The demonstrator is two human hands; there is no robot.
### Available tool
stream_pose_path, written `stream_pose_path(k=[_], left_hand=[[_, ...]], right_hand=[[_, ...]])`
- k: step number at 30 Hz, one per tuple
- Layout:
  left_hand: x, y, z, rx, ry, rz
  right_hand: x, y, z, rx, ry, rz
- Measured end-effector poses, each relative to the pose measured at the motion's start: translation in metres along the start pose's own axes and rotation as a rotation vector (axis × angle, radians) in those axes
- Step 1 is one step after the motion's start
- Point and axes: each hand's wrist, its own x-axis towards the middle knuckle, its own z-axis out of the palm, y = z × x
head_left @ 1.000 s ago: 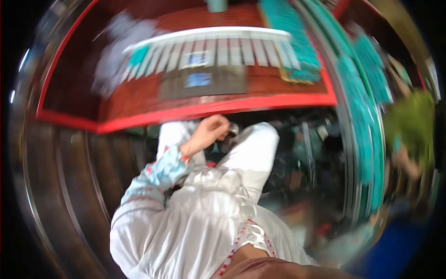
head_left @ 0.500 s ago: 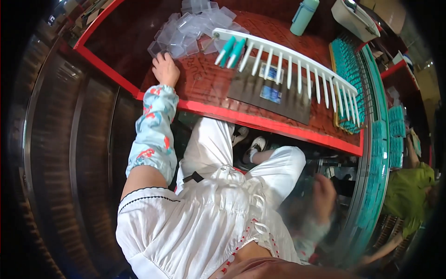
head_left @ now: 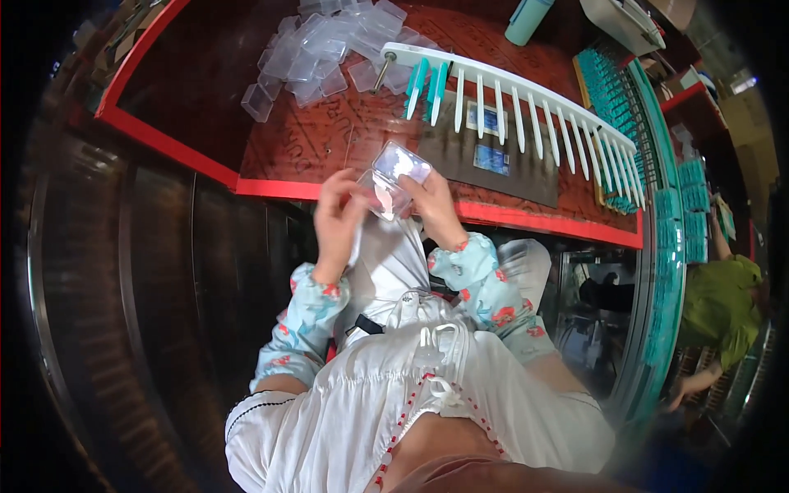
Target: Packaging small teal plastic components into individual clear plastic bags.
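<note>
A clear plastic box (head_left: 400, 162), its two halves spread apart, is held over the front edge of the red-brown table. My right hand (head_left: 437, 207) grips its right side, with the thumb on the clear plastic. At the box's left side, the fingers of my left hand (head_left: 335, 215) are bent and slightly blurred against the lower half. Beyond my hands, several similar clear boxes (head_left: 316, 45) lie in a loose heap. To the right of that heap is a white rack with long pegs (head_left: 503, 78); teal pieces (head_left: 438, 86) sit on its leftmost pegs.
A dark mat (head_left: 526, 177) with two printed cards lies under the rack. Rows of teal pieces (head_left: 608, 94) stand at the right. A pale green bottle (head_left: 528, 20) and a white bin (head_left: 629, 25) are at the back. Another person in a green top (head_left: 722, 308) is at far right.
My left hand has come from the heap toward my middle. My right hand has risen from beside my leg to the table edge. An opened clear box is now between them.
</note>
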Motion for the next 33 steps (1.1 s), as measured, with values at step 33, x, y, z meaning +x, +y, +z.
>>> stream_pose_path(k=[33], left_hand=[[0.008, -0.003, 0.043, -1.695, -0.205, -0.856]], right_hand=[[-0.037, -0.025, -0.009, -0.592, 0.015, -0.791]])
